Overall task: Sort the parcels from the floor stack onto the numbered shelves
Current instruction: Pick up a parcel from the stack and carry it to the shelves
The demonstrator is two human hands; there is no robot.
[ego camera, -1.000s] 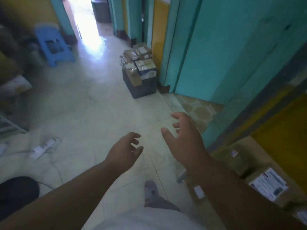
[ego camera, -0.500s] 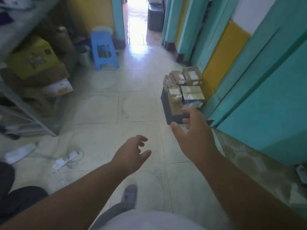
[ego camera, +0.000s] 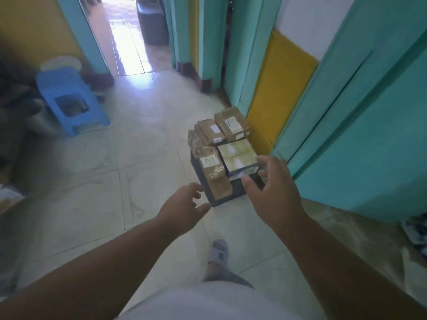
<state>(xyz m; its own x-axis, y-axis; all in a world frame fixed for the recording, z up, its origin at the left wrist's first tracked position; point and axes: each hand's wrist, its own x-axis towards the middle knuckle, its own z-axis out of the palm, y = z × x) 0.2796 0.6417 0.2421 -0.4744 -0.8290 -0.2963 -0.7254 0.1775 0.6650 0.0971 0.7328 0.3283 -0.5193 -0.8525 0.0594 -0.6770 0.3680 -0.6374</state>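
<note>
A stack of parcels (ego camera: 223, 150) sits on the tiled floor (ego camera: 120, 172) right of centre, close against the yellow wall panel (ego camera: 277, 88) and the teal door (ego camera: 360, 125) on the right. The parcels are brown, taped and labelled, piled on a dark box (ego camera: 231, 192); a narrow one with a handwritten label (ego camera: 210, 161) lies on the near left of the pile, and a paler, squarer package (ego camera: 238, 155) lies beside it on the near right. Two more brown parcels (ego camera: 221, 128) sit at the far side. The right hand (ego camera: 270, 188) reaches over the near right corner of the stack, its grip released, fingers spread and slightly bent, holding nothing; whether the fingertips touch the pale package is hard to tell, since the hand covers that corner. The left hand (ego camera: 184, 206) hovers lower and to the left, just short of the dark box, its grip also loose and empty. On the far left stands a blue plastic stool (ego camera: 69, 98). A bright doorway (ego camera: 124, 35) opens at the far end. One foot in a grey sandal (ego camera: 219, 252) shows near the bottom centre.
</note>
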